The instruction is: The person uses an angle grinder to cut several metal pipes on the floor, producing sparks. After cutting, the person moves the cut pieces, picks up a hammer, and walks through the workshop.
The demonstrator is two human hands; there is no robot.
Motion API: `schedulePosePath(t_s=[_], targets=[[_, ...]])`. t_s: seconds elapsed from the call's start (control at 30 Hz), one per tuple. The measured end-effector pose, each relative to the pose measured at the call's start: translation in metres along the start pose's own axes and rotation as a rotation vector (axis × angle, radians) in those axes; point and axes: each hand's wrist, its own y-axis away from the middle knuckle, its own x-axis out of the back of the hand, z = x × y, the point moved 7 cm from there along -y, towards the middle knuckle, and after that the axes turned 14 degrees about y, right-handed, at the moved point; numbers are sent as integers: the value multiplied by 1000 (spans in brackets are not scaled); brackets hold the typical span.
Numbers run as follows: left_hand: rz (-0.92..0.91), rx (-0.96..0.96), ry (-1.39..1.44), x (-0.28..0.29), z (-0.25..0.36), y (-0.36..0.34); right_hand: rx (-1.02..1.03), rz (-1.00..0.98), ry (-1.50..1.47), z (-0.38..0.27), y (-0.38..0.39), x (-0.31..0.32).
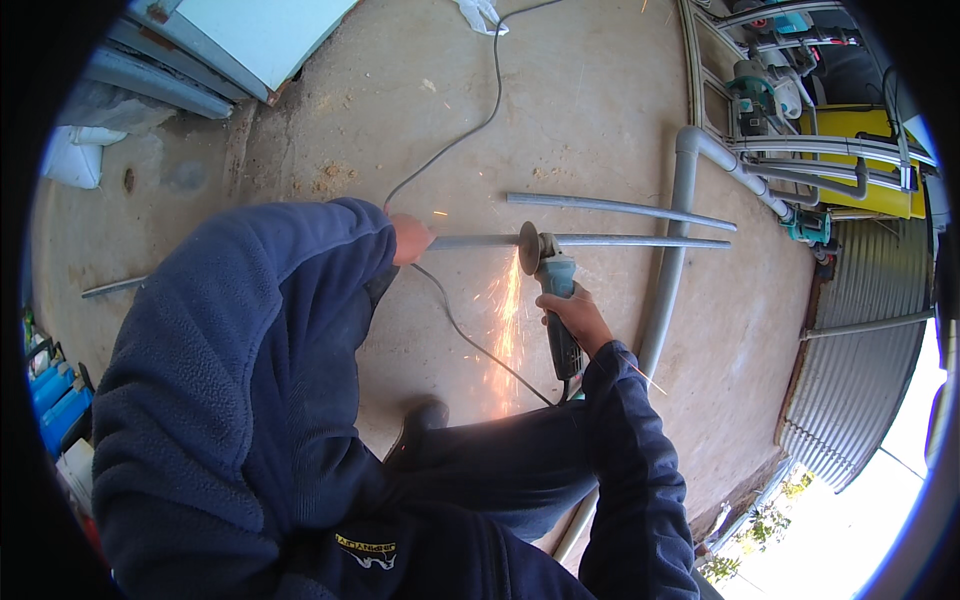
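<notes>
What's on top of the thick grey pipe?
Two metal bars lie across the thick grey pipe. Its surface beneath them is covered; the right sleeve hides more.

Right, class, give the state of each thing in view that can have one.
Grinder: running, throwing sparks
Disc: mounted, at the pipe
Pipe: held; cut depth unclear
Second pipe: lying unheld
Cord: uncoiled along the floor
Left hand: closed on pipe
Right hand: closed on grinder
</notes>
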Motion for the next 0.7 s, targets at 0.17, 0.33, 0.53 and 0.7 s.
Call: schedulePosePath(t_s=[0.17,0.33,0.53,0.7], targets=[[2,-30,-61,-8,-4,-6,-2,-12,17,1,1,0],[28,-5,-42,-6,-3,-4,-15,-10,38,0,2,0],[11,-14,-22,0,2,1,0,-6,38,-1,0,1],[6,-1,-19,-3,-1,0,22,-3,7,-4,-1,1]])
